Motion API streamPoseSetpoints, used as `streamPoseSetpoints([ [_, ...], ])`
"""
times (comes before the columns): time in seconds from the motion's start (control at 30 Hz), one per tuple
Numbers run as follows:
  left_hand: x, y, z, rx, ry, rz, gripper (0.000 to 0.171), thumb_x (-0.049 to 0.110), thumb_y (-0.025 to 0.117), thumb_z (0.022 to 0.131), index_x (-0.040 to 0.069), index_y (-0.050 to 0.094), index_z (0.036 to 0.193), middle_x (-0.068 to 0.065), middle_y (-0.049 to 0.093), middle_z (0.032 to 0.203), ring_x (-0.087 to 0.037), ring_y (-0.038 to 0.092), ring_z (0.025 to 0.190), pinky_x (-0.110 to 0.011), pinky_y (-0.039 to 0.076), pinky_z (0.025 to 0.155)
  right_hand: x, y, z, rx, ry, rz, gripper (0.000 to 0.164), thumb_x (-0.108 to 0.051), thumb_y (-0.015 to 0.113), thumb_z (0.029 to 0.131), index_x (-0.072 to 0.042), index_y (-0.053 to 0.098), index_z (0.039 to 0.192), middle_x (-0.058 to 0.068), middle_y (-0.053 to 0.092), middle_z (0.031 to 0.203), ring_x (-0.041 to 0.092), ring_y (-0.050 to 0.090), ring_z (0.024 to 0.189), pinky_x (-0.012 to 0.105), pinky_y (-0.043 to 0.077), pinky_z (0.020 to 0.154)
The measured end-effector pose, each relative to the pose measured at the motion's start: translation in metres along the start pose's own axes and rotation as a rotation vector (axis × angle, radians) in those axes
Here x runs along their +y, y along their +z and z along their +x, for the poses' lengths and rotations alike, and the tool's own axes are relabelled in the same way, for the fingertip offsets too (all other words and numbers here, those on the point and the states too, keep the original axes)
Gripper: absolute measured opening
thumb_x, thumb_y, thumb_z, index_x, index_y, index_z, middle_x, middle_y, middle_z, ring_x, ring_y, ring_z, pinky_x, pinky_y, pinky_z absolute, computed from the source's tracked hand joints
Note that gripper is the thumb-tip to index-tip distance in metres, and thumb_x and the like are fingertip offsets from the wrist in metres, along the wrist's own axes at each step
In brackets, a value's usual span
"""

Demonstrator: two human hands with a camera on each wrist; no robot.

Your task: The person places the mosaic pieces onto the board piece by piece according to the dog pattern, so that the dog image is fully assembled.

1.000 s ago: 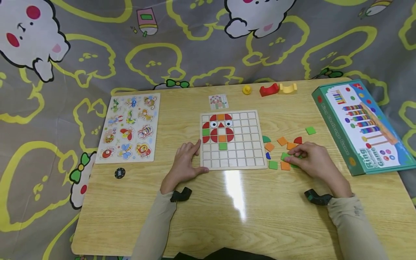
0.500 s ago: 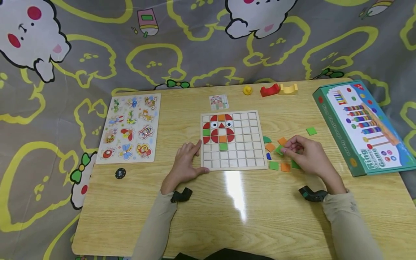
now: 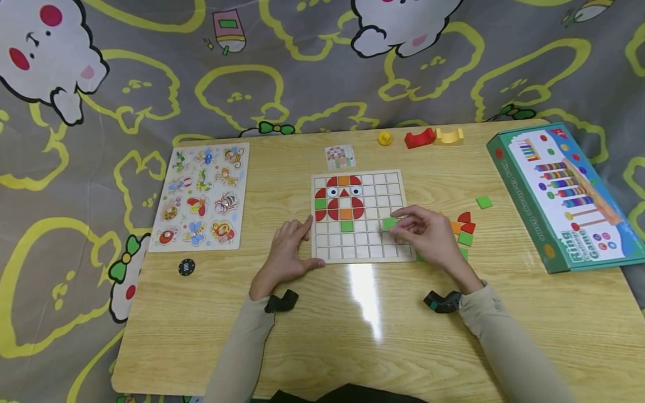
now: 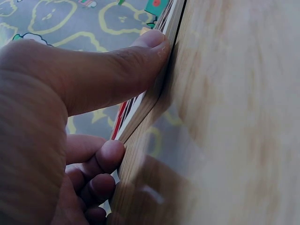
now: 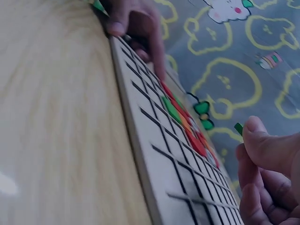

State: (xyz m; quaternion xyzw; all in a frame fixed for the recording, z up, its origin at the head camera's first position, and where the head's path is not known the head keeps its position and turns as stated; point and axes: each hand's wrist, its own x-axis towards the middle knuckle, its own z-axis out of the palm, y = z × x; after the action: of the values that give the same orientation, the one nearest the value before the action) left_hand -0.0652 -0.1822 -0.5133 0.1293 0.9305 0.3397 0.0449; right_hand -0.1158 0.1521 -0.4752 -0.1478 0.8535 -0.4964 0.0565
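A wooden grid board point(image 3: 375, 243) lies mid-table, with red, orange and green pieces and two eye pieces set into its upper left part. My right hand point(image 3: 428, 238) pinches a green square tile point(image 3: 389, 224) between thumb and finger, over the board's right side. In the right wrist view the same tile point(image 5: 239, 128) is held above the board's surface, apart from it. My left hand point(image 3: 287, 254) touches the board's lower left corner, thumb at the near edge and index finger at the left side. The left wrist view shows its thumb point(image 4: 136, 65) against the board's edge.
Loose tiles point(image 3: 466, 239) lie right of the board, partly hidden by my right hand. A small picture card point(image 3: 340, 157) sits behind it. An insect puzzle point(image 3: 201, 198) and black chip point(image 3: 186, 267) are left; a green game box point(image 3: 564, 196) stands right.
My right hand has picked a green tile from the loose pieces and carried it left over the board. My left hand has stayed at the board's corner.
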Motion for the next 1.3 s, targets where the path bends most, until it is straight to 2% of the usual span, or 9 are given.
streamPoseSetpoints([
  [0.13,0.000,-0.001,0.000,0.000,-0.001,0.004,0.110,0.048,0.088,0.068,0.009,0.033,0.154,0.001,0.042,0.093,-0.017,0.033,0.091,-0.033,0.025,0.082,-0.006,0.022,0.005,-0.041,-0.038,0.009,0.028,-0.018,0.082,0.081,-0.013,0.073,0.107,0.001,0.074,0.085,0.013,0.070,0.072,0.021,0.053,0.063],
  [0.27,0.002,-0.002,0.001,-0.004,-0.002,-0.007,0.108,0.048,0.087,0.069,0.009,0.033,0.154,0.000,0.043,0.094,-0.018,0.034,0.091,-0.034,0.025,0.083,-0.010,0.040,0.010,-0.074,-0.110,-0.021,0.027,-0.018,0.085,0.078,-0.013,0.074,0.102,-0.003,0.073,0.082,0.010,0.066,0.067,0.021,0.052,0.059],
  [0.5,0.001,-0.002,0.002,-0.013,-0.006,0.002,0.108,0.051,0.086,0.070,0.010,0.032,0.155,0.002,0.042,0.094,-0.017,0.034,0.091,-0.034,0.026,0.083,-0.011,0.059,0.017,-0.092,-0.196,-0.097,0.029,-0.023,0.088,0.074,-0.012,0.076,0.097,-0.008,0.067,0.078,0.006,0.059,0.065,0.021,0.048,0.058],
  [0.8,0.002,-0.003,0.003,-0.018,-0.010,0.000,0.109,0.051,0.086,0.069,0.011,0.032,0.155,0.002,0.042,0.094,-0.017,0.034,0.092,-0.033,0.026,0.083,-0.016,0.066,0.021,-0.125,-0.208,-0.231,0.034,-0.030,0.090,0.071,-0.014,0.075,0.097,-0.006,0.063,0.078,0.008,0.055,0.067,0.025,0.045,0.061],
  [1.13,0.003,-0.003,0.002,-0.010,-0.006,-0.005,0.107,0.048,0.087,0.070,0.009,0.034,0.154,0.001,0.043,0.094,-0.018,0.034,0.093,-0.034,0.026,0.083,-0.020,0.065,0.021,-0.153,-0.193,-0.235,0.024,-0.023,0.086,0.077,-0.012,0.076,0.095,-0.003,0.065,0.081,0.011,0.055,0.069,0.026,0.044,0.062],
  [1.3,0.001,-0.002,0.000,-0.011,-0.011,-0.010,0.106,0.047,0.087,0.070,0.009,0.034,0.154,0.001,0.043,0.094,-0.017,0.034,0.092,-0.034,0.026,0.084,-0.019,0.063,0.018,-0.148,-0.208,-0.213,0.024,-0.023,0.086,0.077,-0.013,0.076,0.097,-0.003,0.065,0.081,0.012,0.056,0.070,0.026,0.045,0.062],
])
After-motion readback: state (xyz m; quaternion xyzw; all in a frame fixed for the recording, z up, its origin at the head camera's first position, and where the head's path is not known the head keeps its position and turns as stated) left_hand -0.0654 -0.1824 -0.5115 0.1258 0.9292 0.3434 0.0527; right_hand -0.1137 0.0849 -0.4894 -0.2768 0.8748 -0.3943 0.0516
